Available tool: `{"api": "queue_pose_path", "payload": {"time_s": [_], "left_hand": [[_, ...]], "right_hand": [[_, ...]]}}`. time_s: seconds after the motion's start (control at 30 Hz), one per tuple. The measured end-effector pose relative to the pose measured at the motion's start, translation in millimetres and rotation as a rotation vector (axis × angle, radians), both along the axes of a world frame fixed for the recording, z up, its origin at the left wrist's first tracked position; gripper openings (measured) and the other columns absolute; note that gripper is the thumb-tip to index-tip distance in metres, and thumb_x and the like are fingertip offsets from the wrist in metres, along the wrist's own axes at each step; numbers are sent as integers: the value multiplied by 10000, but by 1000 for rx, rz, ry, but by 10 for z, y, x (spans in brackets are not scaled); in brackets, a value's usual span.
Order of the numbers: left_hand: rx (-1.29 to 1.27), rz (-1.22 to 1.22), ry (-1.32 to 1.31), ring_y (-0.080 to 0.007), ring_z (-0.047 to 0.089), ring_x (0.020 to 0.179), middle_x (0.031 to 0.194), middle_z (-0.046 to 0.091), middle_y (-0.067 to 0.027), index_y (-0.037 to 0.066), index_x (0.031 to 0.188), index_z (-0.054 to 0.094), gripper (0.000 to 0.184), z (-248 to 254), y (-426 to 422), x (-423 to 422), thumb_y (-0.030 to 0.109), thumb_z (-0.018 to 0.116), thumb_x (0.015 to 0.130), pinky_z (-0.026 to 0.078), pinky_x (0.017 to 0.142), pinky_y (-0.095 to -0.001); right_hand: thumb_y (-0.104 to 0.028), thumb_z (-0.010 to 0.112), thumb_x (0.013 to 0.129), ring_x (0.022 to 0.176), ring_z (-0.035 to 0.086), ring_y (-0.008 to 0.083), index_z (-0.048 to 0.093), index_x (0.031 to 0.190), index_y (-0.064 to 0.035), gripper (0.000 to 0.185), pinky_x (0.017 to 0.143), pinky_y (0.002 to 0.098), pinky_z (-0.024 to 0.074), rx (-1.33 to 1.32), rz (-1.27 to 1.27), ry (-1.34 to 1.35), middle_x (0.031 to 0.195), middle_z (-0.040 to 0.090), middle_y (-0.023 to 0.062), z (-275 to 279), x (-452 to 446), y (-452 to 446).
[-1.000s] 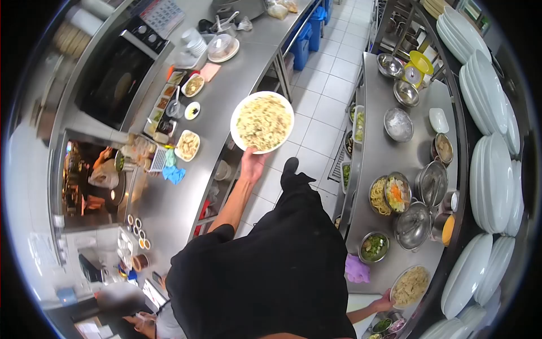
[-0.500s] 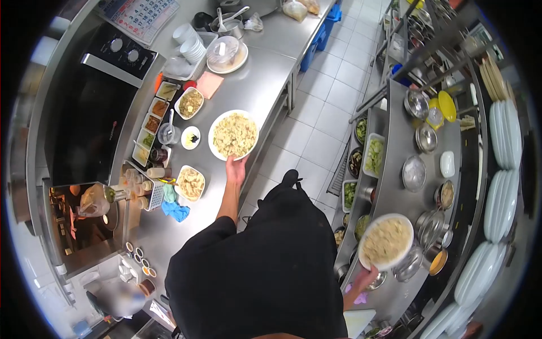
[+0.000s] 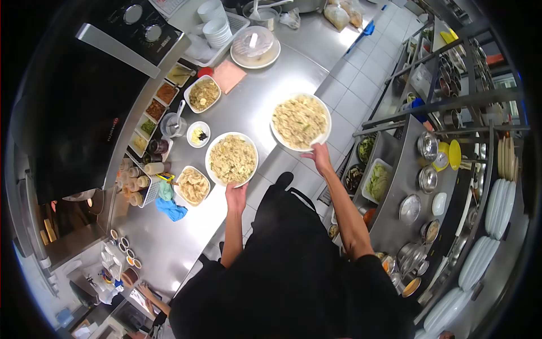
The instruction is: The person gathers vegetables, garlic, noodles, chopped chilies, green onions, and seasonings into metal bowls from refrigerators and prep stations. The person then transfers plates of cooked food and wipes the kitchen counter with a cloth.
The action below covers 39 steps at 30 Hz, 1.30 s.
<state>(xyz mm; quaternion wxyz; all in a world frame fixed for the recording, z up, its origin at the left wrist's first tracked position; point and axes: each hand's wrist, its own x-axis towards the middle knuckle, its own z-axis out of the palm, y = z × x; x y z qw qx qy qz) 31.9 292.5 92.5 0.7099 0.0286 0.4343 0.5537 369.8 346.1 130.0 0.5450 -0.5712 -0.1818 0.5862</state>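
Note:
My left hand [image 3: 235, 198] grips the near edge of a white bowl of fried rice [image 3: 248, 179], which is over the steel counter. Held by its rim in my right hand [image 3: 319, 157] is a second white bowl of fried rice [image 3: 323, 139], out at the counter's edge and partly over the floor. Beside the left bowl are a square bowl of pale chunks [image 3: 193, 186] and a small dish with yellow and black bits [image 3: 198, 134]. Behind these stands a bowl of brownish mixed food [image 3: 203, 94].
A row of condiment tubs [image 3: 157, 108] and a basket of bottles [image 3: 138, 186] line the counter's left. A covered plate [image 3: 255, 48] sits farther back. To the right, past the tiled floor [image 3: 353, 85], another counter [image 3: 389, 209] carries metal bowls. Another person's arm [image 3: 155, 299] shows lower left.
My right hand has swung its bowl from the right-hand counter across to the left one. The left bowl sits slightly lower in view, and the view has shifted.

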Motion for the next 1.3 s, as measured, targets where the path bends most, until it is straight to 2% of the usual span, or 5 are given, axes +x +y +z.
{"api": "queue_pose_path", "payload": {"time_s": [0.47, 0.6, 0.8, 1.07, 1.3], "left_hand": [[315, 231, -302, -307, 539, 1086, 957, 588, -177, -32, 909, 553, 178, -828, -108, -437, 121, 495, 841, 402, 1106, -445], [-65, -85, 432, -294, 561, 1018, 913, 566, -150, -35, 905, 555, 192, -1022, -205, -398, 135, 488, 847, 509, 988, -422], [-309, -1012, 403, -197, 593, 879, 959, 590, -58, 87, 1120, 585, 315, -201, 127, 789, 326, 602, 914, 520, 748, -320], [523, -1830, 461, -165, 590, 905, 1086, 579, -58, 104, 1257, 516, 334, 311, -352, 3316, 319, 513, 1000, 480, 778, -307], [710, -2364, 289, -237, 609, 1021, 1133, 591, -103, 95, 1289, 495, 377, 257, -2401, 4536, 323, 510, 988, 496, 868, -374]], "right_hand": [[-417, 598, 937, 797, 698, 289, 545, 1216, 73, 566, 629, 429, 611, -92, 384, 143, 980, 674, 202, -935, -744, 1215], [-452, 551, 927, 622, 679, 232, 660, 826, 49, 522, 561, 329, 578, -171, 723, -282, 789, 679, 139, -351, -391, 1041], [-355, 558, 903, 531, 582, 122, 617, 614, -85, 400, 509, 306, 475, 186, 266, -379, 538, 571, 26, -307, 616, -1016], [-401, 575, 938, 818, 670, 168, 604, 1015, -50, 360, 699, 325, 577, -308, -959, 60, 898, 648, 66, -95, 301, -5316], [-202, 633, 825, 1000, 602, 397, 572, 1163, -111, 355, 819, 511, 499, -1341, -1395, -710, 1087, 582, 203, -208, -1034, -7635]]}}
